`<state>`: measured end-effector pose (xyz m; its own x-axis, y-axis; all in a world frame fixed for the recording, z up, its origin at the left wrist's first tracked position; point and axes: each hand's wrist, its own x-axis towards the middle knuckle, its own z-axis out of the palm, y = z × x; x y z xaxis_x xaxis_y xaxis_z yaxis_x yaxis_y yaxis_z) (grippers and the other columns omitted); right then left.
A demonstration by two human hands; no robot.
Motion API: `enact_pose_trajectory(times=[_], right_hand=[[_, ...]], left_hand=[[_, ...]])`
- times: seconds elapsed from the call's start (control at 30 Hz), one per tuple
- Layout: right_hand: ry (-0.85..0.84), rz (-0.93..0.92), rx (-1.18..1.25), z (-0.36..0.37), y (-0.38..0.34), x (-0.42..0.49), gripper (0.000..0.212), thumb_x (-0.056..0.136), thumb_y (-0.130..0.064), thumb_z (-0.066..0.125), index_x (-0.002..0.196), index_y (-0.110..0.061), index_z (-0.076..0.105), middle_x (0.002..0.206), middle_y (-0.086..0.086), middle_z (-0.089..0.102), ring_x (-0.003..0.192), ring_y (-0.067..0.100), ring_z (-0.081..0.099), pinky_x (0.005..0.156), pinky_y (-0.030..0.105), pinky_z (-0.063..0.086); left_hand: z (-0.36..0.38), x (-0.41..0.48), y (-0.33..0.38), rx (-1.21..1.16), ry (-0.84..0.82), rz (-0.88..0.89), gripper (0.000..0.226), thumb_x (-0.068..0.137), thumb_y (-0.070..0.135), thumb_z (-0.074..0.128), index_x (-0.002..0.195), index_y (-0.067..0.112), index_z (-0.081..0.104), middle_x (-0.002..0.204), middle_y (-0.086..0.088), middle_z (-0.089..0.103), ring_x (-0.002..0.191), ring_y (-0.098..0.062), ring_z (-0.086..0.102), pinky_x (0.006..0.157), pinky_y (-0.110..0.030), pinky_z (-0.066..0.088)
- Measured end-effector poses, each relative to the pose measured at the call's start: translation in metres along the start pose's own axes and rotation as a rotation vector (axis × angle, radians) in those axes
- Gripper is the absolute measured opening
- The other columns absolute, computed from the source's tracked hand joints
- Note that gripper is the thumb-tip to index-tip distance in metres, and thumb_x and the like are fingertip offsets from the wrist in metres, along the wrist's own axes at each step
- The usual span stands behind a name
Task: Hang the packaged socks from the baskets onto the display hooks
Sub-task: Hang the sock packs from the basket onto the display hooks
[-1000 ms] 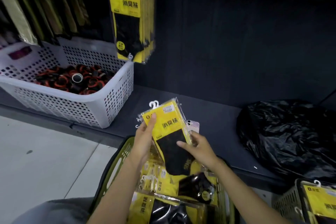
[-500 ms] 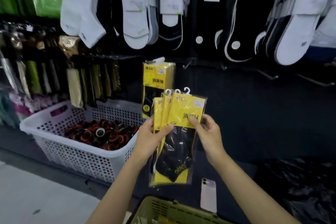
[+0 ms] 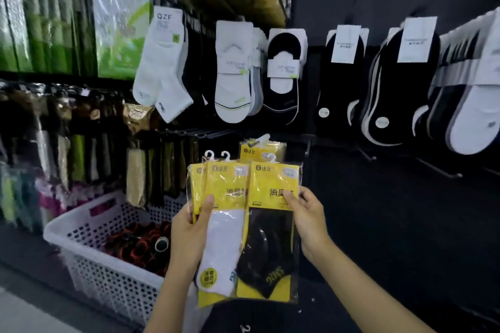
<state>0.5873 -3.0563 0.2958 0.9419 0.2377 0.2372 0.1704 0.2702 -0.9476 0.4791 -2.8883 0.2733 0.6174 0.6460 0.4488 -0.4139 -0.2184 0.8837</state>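
Closest to me, the left hand grips a small fan of yellow packs, its thumb pressed across the front one, the white sock pack. Just beside it, the right hand pinches the black sock pack by its right edge, and the two packs overlap. All are held upright before the wall, white hangers on top. At lower left sits a white basket of dark rolled goods. Just behind the held packs a matching hanging pack shows. Farther back, rows of white and black display socks hang across the dark wall.
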Motion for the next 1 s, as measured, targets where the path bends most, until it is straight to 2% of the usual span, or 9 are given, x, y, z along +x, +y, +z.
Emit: enact_pose_trajectory(times=[0.13, 0.23, 0.3, 0.4, 0.5, 0.63, 0.73, 0.87, 1.0], right_hand=[[0.027, -0.042, -0.068, 0.014, -0.006, 0.024, 0.007, 0.094, -0.016, 0.056, 0.096, -0.013, 0.062, 0.094, 0.004, 0.075, 0.09, 0.02, 0.071, 0.083, 0.037, 0.057], [0.032, -0.072, -0.137, 0.025, -0.008, 0.041, 0.007, 0.094, -0.015, 0.057, 0.096, -0.011, 0.062, 0.095, 0.005, 0.073, 0.091, 0.022, 0.07, 0.082, 0.035, 0.056], [0.02, -0.1, -0.204, 0.032, -0.005, 0.051, 0.005, 0.094, -0.015, 0.057, 0.093, -0.014, 0.062, 0.094, 0.002, 0.073, 0.09, 0.018, 0.069, 0.078, 0.029, 0.055], [0.015, -0.095, -0.22, 0.042, 0.005, 0.062, 0.005, 0.094, -0.014, 0.057, 0.094, -0.016, 0.062, 0.095, 0.0, 0.072, 0.092, 0.016, 0.069, 0.086, 0.034, 0.055], [0.063, -0.067, -0.222, 0.048, 0.015, 0.074, 0.007, 0.094, -0.015, 0.058, 0.099, -0.016, 0.062, 0.1, 0.003, 0.071, 0.098, 0.02, 0.067, 0.092, 0.04, 0.053], [0.156, -0.029, -0.222, 0.051, 0.024, 0.096, 0.002, 0.092, -0.017, 0.06, 0.095, -0.017, 0.06, 0.102, 0.007, 0.07, 0.099, 0.024, 0.066, 0.093, 0.045, 0.052], [0.27, 0.041, -0.186, 0.052, 0.031, 0.111, 0.022, 0.088, -0.023, 0.066, 0.105, -0.009, 0.06, 0.107, 0.008, 0.067, 0.097, 0.022, 0.063, 0.087, 0.036, 0.052], [0.413, 0.128, -0.141, 0.047, 0.04, 0.111, 0.03, 0.083, -0.025, 0.072, 0.104, -0.013, 0.055, 0.11, 0.007, 0.061, 0.094, 0.018, 0.056, 0.076, 0.027, 0.042], [0.44, 0.13, -0.184, 0.038, 0.044, 0.087, 0.036, 0.085, -0.021, 0.07, 0.116, -0.011, 0.053, 0.124, 0.009, 0.054, 0.106, 0.021, 0.055, 0.08, 0.028, 0.044]], left_hand=[[-0.024, 0.013, -0.004, 0.053, 0.129, 0.052, 0.029, 0.09, 0.037, 0.054, 0.068, 0.018, 0.056, 0.04, 0.008, 0.039, 0.038, 0.002, 0.035, 0.039, -0.008, 0.027], [-0.038, 0.019, -0.009, 0.082, 0.197, 0.081, 0.035, 0.093, 0.033, 0.055, 0.081, 0.0, 0.054, 0.069, -0.004, 0.047, 0.038, 0.008, 0.041, 0.04, -0.003, 0.03], [-0.046, 0.022, -0.011, 0.082, 0.213, 0.06, 0.028, 0.09, 0.04, 0.055, 0.088, 0.014, 0.065, 0.069, 0.0, 0.056, 0.046, 0.01, 0.05, 0.048, -0.005, 0.037], [-0.051, 0.027, -0.017, 0.024, 0.243, -0.002, 0.02, 0.088, 0.044, 0.055, 0.082, 0.028, 0.066, 0.065, 0.022, 0.067, 0.057, 0.011, 0.058, 0.057, -0.018, 0.041], [-0.049, 0.028, -0.021, -0.017, 0.244, -0.019, 0.016, 0.088, 0.042, 0.056, 0.083, 0.031, 0.066, 0.073, 0.025, 0.069, 0.065, 0.012, 0.062, 0.054, -0.01, 0.044], [-0.042, 0.028, -0.021, -0.057, 0.229, -0.013, 0.013, 0.089, 0.038, 0.057, 0.082, 0.034, 0.067, 0.075, 0.022, 0.071, 0.065, 0.01, 0.063, 0.049, -0.003, 0.042], [-0.037, 0.029, -0.023, -0.088, 0.203, -0.021, 0.011, 0.089, 0.036, 0.057, 0.086, 0.032, 0.067, 0.08, 0.02, 0.072, 0.07, 0.009, 0.065, 0.052, -0.003, 0.043], [-0.031, 0.028, -0.028, -0.128, 0.174, -0.066, 0.02, 0.089, 0.037, 0.058, 0.085, 0.02, 0.068, 0.069, 0.011, 0.071, 0.061, 0.003, 0.064, 0.05, -0.01, 0.045], [-0.024, 0.026, -0.028, -0.146, 0.146, -0.098, 0.015, 0.09, 0.036, 0.058, 0.09, 0.028, 0.069, 0.087, 0.01, 0.074, 0.08, -0.004, 0.069, 0.068, -0.023, 0.049]])
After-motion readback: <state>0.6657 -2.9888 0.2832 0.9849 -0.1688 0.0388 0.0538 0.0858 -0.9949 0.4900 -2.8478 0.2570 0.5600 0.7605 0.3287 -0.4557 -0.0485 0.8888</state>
